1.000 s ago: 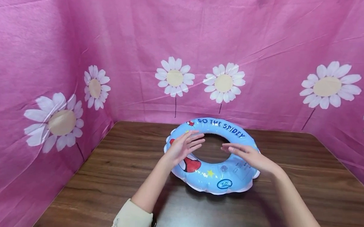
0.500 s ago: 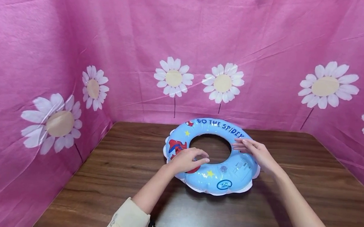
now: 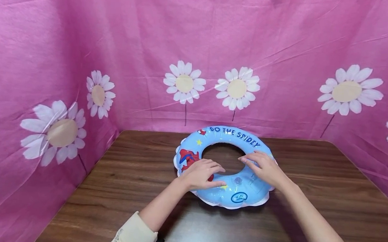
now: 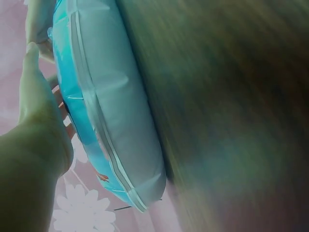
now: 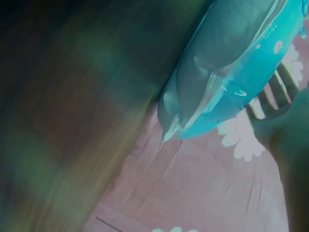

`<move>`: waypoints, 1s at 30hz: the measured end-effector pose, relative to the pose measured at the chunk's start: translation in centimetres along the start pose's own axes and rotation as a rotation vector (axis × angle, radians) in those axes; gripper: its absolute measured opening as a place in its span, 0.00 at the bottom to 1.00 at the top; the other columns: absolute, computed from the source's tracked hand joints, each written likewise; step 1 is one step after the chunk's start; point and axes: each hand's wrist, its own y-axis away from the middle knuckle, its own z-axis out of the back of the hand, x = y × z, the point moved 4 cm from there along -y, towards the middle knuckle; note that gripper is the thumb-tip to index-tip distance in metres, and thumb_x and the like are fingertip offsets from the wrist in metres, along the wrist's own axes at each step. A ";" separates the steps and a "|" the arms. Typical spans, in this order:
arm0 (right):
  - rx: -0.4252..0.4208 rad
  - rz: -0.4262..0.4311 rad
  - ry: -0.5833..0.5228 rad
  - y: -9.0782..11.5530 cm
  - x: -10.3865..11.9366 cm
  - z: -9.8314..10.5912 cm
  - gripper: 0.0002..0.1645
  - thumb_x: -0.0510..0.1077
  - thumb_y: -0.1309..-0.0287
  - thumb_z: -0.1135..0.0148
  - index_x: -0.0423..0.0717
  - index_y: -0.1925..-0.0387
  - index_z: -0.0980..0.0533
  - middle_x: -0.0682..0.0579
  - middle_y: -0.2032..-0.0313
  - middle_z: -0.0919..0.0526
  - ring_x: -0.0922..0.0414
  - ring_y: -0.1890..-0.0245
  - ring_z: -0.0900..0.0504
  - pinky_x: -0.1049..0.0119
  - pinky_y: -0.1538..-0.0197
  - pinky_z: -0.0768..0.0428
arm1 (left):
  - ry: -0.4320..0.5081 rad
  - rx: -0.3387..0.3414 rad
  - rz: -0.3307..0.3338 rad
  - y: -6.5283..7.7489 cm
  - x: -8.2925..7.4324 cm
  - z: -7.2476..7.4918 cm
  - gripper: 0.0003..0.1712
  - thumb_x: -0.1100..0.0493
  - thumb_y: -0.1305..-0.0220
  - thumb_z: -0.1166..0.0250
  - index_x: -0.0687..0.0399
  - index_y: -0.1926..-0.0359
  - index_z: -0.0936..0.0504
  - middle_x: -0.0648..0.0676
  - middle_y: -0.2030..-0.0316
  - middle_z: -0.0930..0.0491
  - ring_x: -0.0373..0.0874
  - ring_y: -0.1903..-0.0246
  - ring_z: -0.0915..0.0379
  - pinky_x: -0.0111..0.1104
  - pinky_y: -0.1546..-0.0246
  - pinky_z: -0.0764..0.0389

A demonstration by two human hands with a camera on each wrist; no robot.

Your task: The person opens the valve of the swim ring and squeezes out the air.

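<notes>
A blue inflatable swim ring [image 3: 215, 198] lies flat on the wooden table [image 3: 114, 189], with "DO THE SPIDEY" lettering along its far side and a red figure on its left. Over the ring's left front part is my left hand [image 3: 202, 174], palm down, fingers extended and thumb apart. My right hand [image 3: 265, 169] is over the ring's right side, its fingers slightly bent toward the centre hole. Whether either hand presses on the ring is hard to tell. A small clear valve [image 3: 238, 180] shows between the hands. In the wrist views the ring's pale underside [image 4: 116, 87] meets the table.
Pink cloth [image 3: 145, 37] printed with white daisies hangs behind the table and along both sides. The ring sits near the table's back edge. Bare wood surrounds it left, right and in front.
My left hand has come down from near the ring's hole to its left front part, turning palm down. My right hand moved slightly outward, then lowered over the right side. The ring has stayed put.
</notes>
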 end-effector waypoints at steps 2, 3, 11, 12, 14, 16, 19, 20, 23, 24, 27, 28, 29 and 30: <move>0.013 -0.125 -0.131 0.0 -0.1 0.2 0.19 0.46 0.32 0.54 0.41 0.57 0.19 0.53 0.62 0.17 0.51 0.54 0.23 0.52 0.51 0.29 | 0.045 0.032 0.035 0.0 -0.1 -0.1 0.30 0.34 0.41 0.48 0.46 0.47 0.21 0.44 0.51 0.24 0.37 0.51 0.31 0.29 0.49 0.32; 0.002 -0.194 -0.215 0.0 -0.2 0.4 0.23 0.48 0.30 0.59 0.40 0.56 0.20 0.52 0.62 0.17 0.52 0.54 0.23 0.51 0.51 0.29 | 0.073 0.048 0.057 0.0 -0.1 -0.2 0.30 0.33 0.41 0.48 0.45 0.47 0.22 0.43 0.51 0.24 0.36 0.51 0.32 0.29 0.50 0.31; -0.111 -0.338 -1.604 0.0 2.5 1.3 0.36 0.59 0.30 0.70 0.37 0.52 0.23 0.45 0.54 0.20 0.53 0.47 0.26 0.64 0.40 0.41 | 0.211 0.102 0.104 0.1 -0.3 -0.4 0.30 0.33 0.41 0.47 0.45 0.47 0.22 0.42 0.51 0.24 0.36 0.50 0.31 0.29 0.51 0.30; -0.105 -0.335 -1.796 0.0 3.0 1.2 0.36 0.59 0.30 0.68 0.35 0.52 0.23 0.43 0.53 0.21 0.51 0.45 0.27 0.65 0.38 0.43 | 0.208 0.108 0.104 0.1 -0.3 -0.5 0.31 0.33 0.42 0.47 0.45 0.47 0.22 0.43 0.51 0.24 0.36 0.50 0.31 0.30 0.51 0.30; -0.088 -0.349 -2.073 0.0 3.8 0.9 0.35 0.57 0.30 0.65 0.30 0.52 0.25 0.39 0.51 0.23 0.46 0.44 0.30 0.62 0.36 0.45 | 0.198 0.119 0.112 0.1 -0.3 -0.5 0.32 0.32 0.42 0.47 0.45 0.46 0.22 0.43 0.50 0.24 0.37 0.50 0.31 0.31 0.50 0.30; -0.079 -0.367 -2.202 -0.1 3.9 0.5 0.34 0.56 0.30 0.63 0.29 0.51 0.27 0.37 0.50 0.24 0.45 0.43 0.31 0.61 0.35 0.48 | 0.185 0.132 0.129 0.1 -0.3 -0.6 0.33 0.31 0.43 0.47 0.44 0.45 0.23 0.43 0.49 0.25 0.37 0.49 0.31 0.32 0.50 0.30; -0.096 -0.356 -2.146 -0.1 2.8 -0.1 0.32 0.56 0.30 0.63 0.30 0.50 0.29 0.36 0.50 0.24 0.44 0.43 0.31 0.61 0.35 0.50 | 0.172 0.146 0.158 0.2 -0.1 -0.8 0.34 0.30 0.44 0.47 0.44 0.44 0.24 0.43 0.48 0.26 0.38 0.49 0.32 0.34 0.49 0.31; -0.108 -0.336 -2.031 -0.1 2.2 -0.3 0.32 0.55 0.30 0.65 0.30 0.50 0.29 0.37 0.51 0.24 0.45 0.44 0.29 0.62 0.35 0.48 | 0.168 0.151 0.164 0.3 0.0 -0.8 0.34 0.30 0.45 0.47 0.43 0.44 0.25 0.43 0.48 0.26 0.39 0.48 0.32 0.35 0.49 0.31; -0.120 -0.266 -1.403 0.1 0.4 -0.8 0.29 0.51 0.28 0.68 0.31 0.52 0.28 0.41 0.56 0.20 0.51 0.50 0.24 0.68 0.40 0.38 | 0.156 0.176 0.165 0.4 0.0 -1.1 0.35 0.29 0.45 0.47 0.43 0.43 0.25 0.43 0.48 0.26 0.39 0.48 0.32 0.35 0.50 0.30; -0.105 -0.245 -1.116 0.3 0.1 -1.0 0.27 0.49 0.27 0.67 0.32 0.53 0.27 0.42 0.57 0.19 0.53 0.52 0.22 0.69 0.43 0.34 | 0.155 0.183 0.160 0.4 0.0 -1.1 0.35 0.29 0.45 0.47 0.43 0.43 0.26 0.43 0.48 0.26 0.39 0.49 0.32 0.34 0.50 0.30; -0.045 -0.151 -0.423 0.7 -0.2 -1.6 0.19 0.44 0.29 0.60 0.37 0.55 0.24 0.49 0.60 0.18 0.57 0.56 0.22 0.67 0.51 0.29 | 0.139 0.187 0.139 0.4 -0.1 -1.2 0.35 0.29 0.45 0.47 0.43 0.43 0.25 0.43 0.48 0.25 0.38 0.49 0.31 0.32 0.51 0.29; -0.027 -0.103 -0.274 0.8 0.0 -1.8 0.17 0.43 0.31 0.56 0.39 0.55 0.23 0.51 0.60 0.18 0.58 0.56 0.23 0.64 0.51 0.29 | 0.130 0.180 0.132 0.4 -0.1 -1.1 0.35 0.29 0.45 0.47 0.43 0.43 0.25 0.43 0.48 0.25 0.38 0.50 0.31 0.32 0.51 0.29; -0.006 -0.058 -0.167 0.8 0.2 -2.0 0.15 0.43 0.33 0.53 0.42 0.55 0.22 0.54 0.59 0.18 0.58 0.55 0.23 0.61 0.51 0.29 | 0.120 0.172 0.124 0.3 -0.1 -1.1 0.35 0.29 0.45 0.47 0.43 0.44 0.25 0.43 0.49 0.25 0.38 0.49 0.31 0.32 0.51 0.30; 0.010 -0.023 -0.106 0.9 0.4 -2.1 0.13 0.43 0.34 0.50 0.45 0.56 0.21 0.56 0.59 0.19 0.58 0.55 0.24 0.58 0.51 0.30 | 0.105 0.165 0.117 0.2 0.0 -1.0 0.35 0.29 0.46 0.46 0.43 0.44 0.25 0.43 0.49 0.25 0.38 0.49 0.32 0.32 0.50 0.30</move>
